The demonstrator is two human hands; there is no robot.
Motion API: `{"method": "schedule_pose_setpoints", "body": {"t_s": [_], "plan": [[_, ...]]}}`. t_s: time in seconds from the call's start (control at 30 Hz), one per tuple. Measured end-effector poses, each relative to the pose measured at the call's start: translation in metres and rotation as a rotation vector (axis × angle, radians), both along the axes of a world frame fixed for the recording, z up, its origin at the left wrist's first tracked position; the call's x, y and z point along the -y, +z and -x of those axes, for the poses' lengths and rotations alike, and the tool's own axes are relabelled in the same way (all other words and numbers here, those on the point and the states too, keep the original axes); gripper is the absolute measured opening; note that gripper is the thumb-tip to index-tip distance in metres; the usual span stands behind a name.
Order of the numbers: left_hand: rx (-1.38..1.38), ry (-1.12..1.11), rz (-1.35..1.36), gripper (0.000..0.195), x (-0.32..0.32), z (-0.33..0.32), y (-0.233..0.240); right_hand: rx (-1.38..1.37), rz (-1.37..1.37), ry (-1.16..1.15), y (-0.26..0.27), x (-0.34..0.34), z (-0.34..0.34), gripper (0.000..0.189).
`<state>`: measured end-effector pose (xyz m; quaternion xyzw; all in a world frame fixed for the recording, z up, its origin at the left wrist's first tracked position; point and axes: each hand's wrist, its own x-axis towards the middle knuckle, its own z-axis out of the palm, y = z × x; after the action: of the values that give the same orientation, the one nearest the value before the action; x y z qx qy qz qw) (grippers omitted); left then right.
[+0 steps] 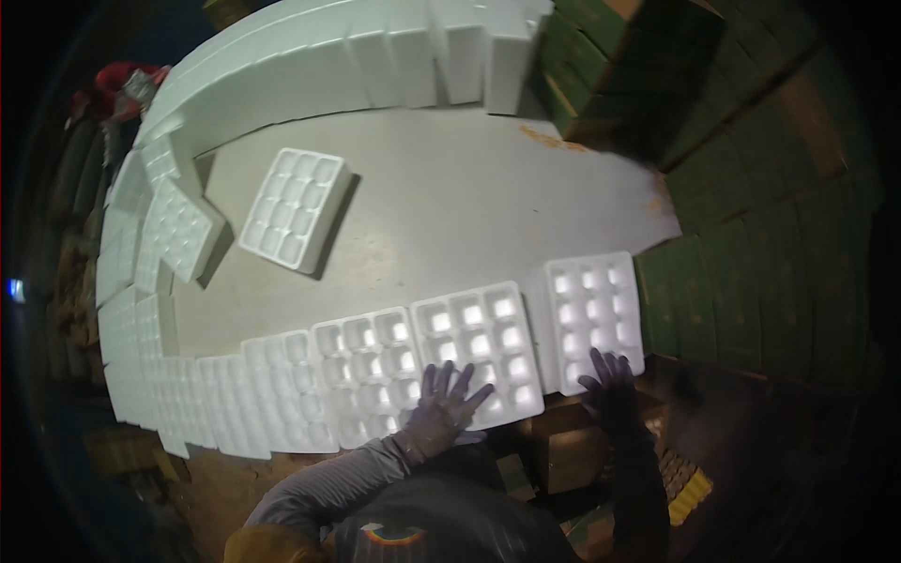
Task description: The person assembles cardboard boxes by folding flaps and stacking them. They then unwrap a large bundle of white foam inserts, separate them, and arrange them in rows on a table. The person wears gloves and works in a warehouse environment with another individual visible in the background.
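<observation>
My left hand (447, 408) rests with fingers spread on the near left part of a white stack of compartment trays (464, 317). The fingertips of my right hand (609, 380) touch the near end of another white tray stack (591, 274) at the table's right side. A gap lies between these two stacks. Neither hand grips anything. Left of my left hand, a similar tray stack (366, 324) stands close against the one under that hand. Square hollows in rows show on the top trays. Farther back, a lone tray stack (292, 207) stands at an angle on the grey table (422, 218).
More white tray stacks (401, 63) line the table's far edge and curve around its left side, where one stack (179, 229) sits askew. Green cartons (725, 281) are piled on the right. Below the near edge are a brown cardboard box (574, 450) and a yellow-edged item (690, 498).
</observation>
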<state>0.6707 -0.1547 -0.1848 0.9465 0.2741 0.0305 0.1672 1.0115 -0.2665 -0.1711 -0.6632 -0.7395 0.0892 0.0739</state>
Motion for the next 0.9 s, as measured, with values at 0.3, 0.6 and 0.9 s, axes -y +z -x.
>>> {"method": "schedule_pose_setpoints", "body": {"t_s": [0.3,0.6,0.9], "plan": [[-0.273,0.847,-0.176,0.079,-0.226,0.136,0.071,-0.152,-0.143,0.170,0.113,-0.183,0.114,0.055],[-0.071,1.072,-0.631,0.085,-0.330,0.300,0.028,0.093,0.387,0.246,0.023,-0.363,0.305,0.107],[-0.115,0.922,-0.594,0.028,-0.349,0.438,-0.040,0.225,0.338,0.197,0.009,-0.344,0.274,0.054]]}}
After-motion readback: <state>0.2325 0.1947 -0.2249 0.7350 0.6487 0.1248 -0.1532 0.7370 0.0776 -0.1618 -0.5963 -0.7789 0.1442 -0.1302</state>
